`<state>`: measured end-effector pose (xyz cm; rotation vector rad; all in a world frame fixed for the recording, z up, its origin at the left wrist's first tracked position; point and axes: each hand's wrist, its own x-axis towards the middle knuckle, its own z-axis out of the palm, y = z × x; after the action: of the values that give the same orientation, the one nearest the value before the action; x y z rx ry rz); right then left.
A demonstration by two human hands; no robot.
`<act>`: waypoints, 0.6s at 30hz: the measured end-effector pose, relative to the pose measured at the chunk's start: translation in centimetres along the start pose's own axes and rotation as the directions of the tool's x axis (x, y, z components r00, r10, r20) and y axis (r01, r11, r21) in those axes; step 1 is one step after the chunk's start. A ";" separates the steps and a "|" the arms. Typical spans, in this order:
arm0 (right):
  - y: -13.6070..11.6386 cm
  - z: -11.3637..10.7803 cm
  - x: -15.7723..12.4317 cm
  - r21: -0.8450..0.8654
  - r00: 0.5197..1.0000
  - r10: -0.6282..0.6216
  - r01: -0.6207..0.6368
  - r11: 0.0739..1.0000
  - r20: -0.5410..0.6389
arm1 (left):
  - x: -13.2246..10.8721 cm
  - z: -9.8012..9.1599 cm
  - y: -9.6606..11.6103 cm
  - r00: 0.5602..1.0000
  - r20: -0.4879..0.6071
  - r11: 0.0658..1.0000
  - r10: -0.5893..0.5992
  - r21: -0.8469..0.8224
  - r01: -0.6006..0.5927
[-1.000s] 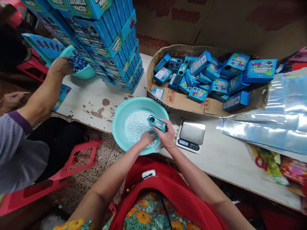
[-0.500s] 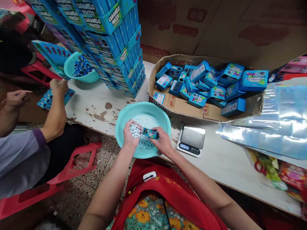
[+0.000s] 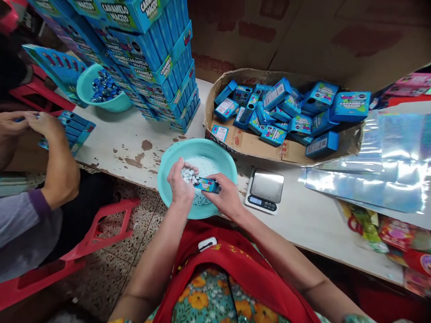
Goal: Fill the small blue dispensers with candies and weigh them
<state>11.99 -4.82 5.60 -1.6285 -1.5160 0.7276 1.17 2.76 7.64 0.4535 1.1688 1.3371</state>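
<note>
Over a turquoise basin (image 3: 164,168) with pale candies in its bottom, my left hand (image 3: 182,186) is cupped around a heap of small whitish candies (image 3: 189,176). My right hand (image 3: 225,193) grips a small blue box (image 3: 208,185) from its right side, fingers wrapped round it. The box lies on its side, its left end against the heap of candies in my left palm. A digital scale (image 3: 267,185) stands on the table just right of the basin. Whether candies are inside the box cannot be seen.
A cut cardboard tray (image 3: 256,150) of blue boxes lies behind the scale. Tall stacks of blue cartons (image 3: 148,58) stand back left, beside a basin (image 3: 117,104) of blue wrapped pieces. Silvery sheets (image 3: 367,188) lie right. A person's hands (image 3: 43,123) work at the left.
The view has shifted slightly. The box in my right hand has tilted and moved closer into my left palm. The other person's hands have come together further left.
</note>
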 end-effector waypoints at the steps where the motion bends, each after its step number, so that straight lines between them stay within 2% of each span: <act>1: -0.1 -0.2 0.0 0.000 1.000 0.004 -0.004 1.000 0.002 | -0.1 0.1 0.1 1.000 0.008 1.000 0.008 0.011 -0.008; 5: -0.7 -0.6 0.1 -0.020 1.000 0.022 -0.022 1.000 0.000 | -0.5 0.5 0.4 0.999 0.021 0.997 0.038 0.061 -0.039; 10: -1.0 -0.8 0.2 0.010 1.000 0.006 -0.006 1.000 -0.024 | -0.7 0.7 0.5 0.994 0.043 0.994 0.101 0.043 -0.102; 14: -0.7 -0.6 0.2 0.002 0.999 0.007 -0.007 1.000 -0.032 | -0.7 0.5 0.4 0.994 0.055 0.992 0.096 0.072 -0.100; 18: -0.4 -0.1 0.2 0.037 0.999 0.001 0.001 0.999 -0.043 | -1.1 0.3 0.4 0.986 0.079 0.984 0.149 0.086 -0.156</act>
<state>11.87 -4.69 6.06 -1.6068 -1.4639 0.7128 1.42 2.00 8.48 0.6643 1.1573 1.3899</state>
